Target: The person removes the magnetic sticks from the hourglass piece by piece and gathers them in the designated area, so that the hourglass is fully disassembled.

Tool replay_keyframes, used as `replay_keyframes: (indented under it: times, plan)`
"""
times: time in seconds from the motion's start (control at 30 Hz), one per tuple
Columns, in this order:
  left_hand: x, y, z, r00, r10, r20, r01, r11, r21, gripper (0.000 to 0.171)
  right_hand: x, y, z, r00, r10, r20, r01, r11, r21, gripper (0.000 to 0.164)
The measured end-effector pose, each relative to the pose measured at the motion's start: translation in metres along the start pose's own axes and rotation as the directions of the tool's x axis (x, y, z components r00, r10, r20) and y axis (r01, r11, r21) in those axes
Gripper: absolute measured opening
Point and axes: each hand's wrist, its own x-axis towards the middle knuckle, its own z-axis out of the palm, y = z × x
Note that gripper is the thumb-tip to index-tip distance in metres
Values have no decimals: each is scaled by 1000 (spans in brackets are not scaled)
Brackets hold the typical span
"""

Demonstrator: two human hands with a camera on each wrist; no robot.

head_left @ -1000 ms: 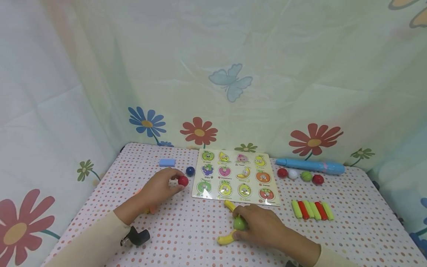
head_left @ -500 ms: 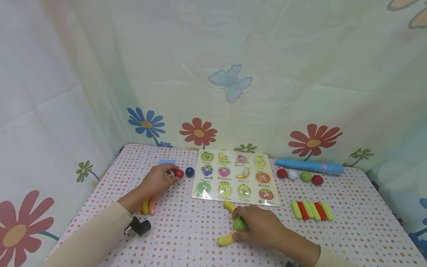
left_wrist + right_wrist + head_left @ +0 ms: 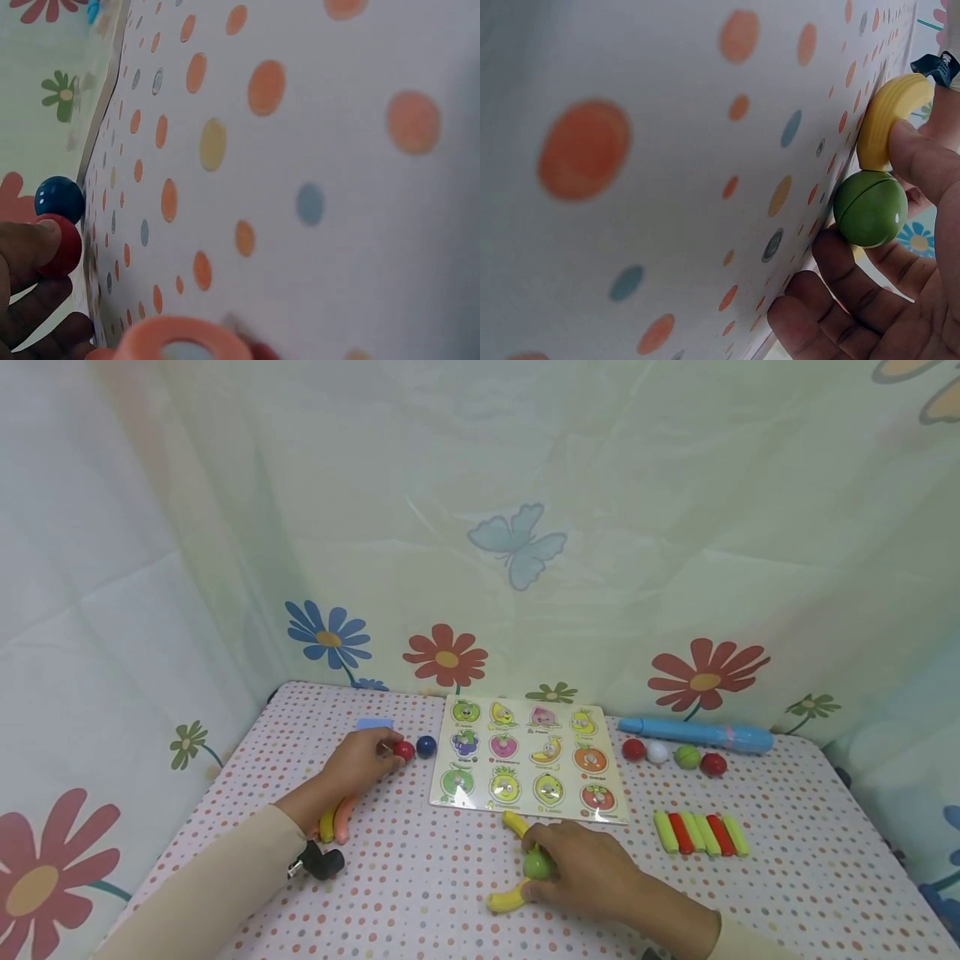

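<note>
My left hand [image 3: 358,765] pinches a red ball [image 3: 404,751] between thumb and fingers, just left of a dark blue ball [image 3: 426,746]. In the left wrist view, the red ball [image 3: 63,247] appears against the blue ball [image 3: 60,199]. My right hand [image 3: 588,867] curls around a green ball [image 3: 537,863], which sits between two yellow toy bananas, an upper banana [image 3: 514,823] and a lower banana [image 3: 507,900]. In the right wrist view, the thumb rests on one banana [image 3: 889,120] while fingertips touch the green ball [image 3: 870,208].
A fruit picture board [image 3: 528,758] lies at the back middle. Several balls, a blue tube-like object [image 3: 697,734] and a row of green and red sticks [image 3: 702,833] are at right. A blue block [image 3: 374,723] and curved yellow and pink pieces [image 3: 342,820] lie near my left arm.
My left hand has moved the red ball back and slightly left, level with the blue ball, uncovering the curved pieces. The right hand has stayed in place.
</note>
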Motion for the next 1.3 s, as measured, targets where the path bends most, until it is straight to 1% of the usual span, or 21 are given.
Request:
replay_keyframes:
  times: [0.2,0.37,0.5,0.6,0.7,0.77,0.87,0.97,1.03,1.1,1.17,1.23,1.3]
  plan:
    - [0,1,1,1000,-21,9,20,1000,21,41,0,-1,0,1000,9,4,-9,1000,-1,51]
    - [0,1,0,1000,-18,8,18,1000,24,43,1,-2,0,1000,12,8,-12,1000,3,50]
    - [-3,0,-4,1000,-15,11,15,1000,16,42,1,-1,1,1000,12,10,-12,1000,-1,51]
    - [-8,2,-10,1000,-5,-2,5,999,32,40,2,-1,1,1000,14,13,-14,1000,-3,52]
    - [-16,8,-16,999,24,-37,-22,998,59,40,2,-1,1,1000,19,16,-19,1000,-3,52]
    - [-22,14,-19,996,59,-72,-53,996,78,40,3,-1,1,1000,24,18,-24,1000,-4,52]
    - [-34,26,-19,985,121,-121,-108,988,108,36,2,-1,1,999,32,22,-32,999,-1,52]
    - [-46,38,-14,973,184,-136,-166,977,136,32,2,-2,0,999,42,31,-42,999,0,54]
    - [-54,46,-10,969,214,-123,-195,969,150,31,1,-2,0,998,48,37,-48,999,3,55]
    - [-62,55,-5,966,240,-94,-223,961,161,32,0,-3,-1,998,50,42,-50,999,5,56]
    - [-70,63,0,963,265,-51,-252,952,173,32,-1,-3,-1,998,46,42,-46,999,8,56]
    - [-77,69,6,956,294,-3,-289,940,180,30,-2,-4,-2,998,37,44,-38,999,12,54]
    - [-84,73,11,943,328,57,-333,926,176,27,-4,-4,-3,999,26,48,-27,1000,15,52]
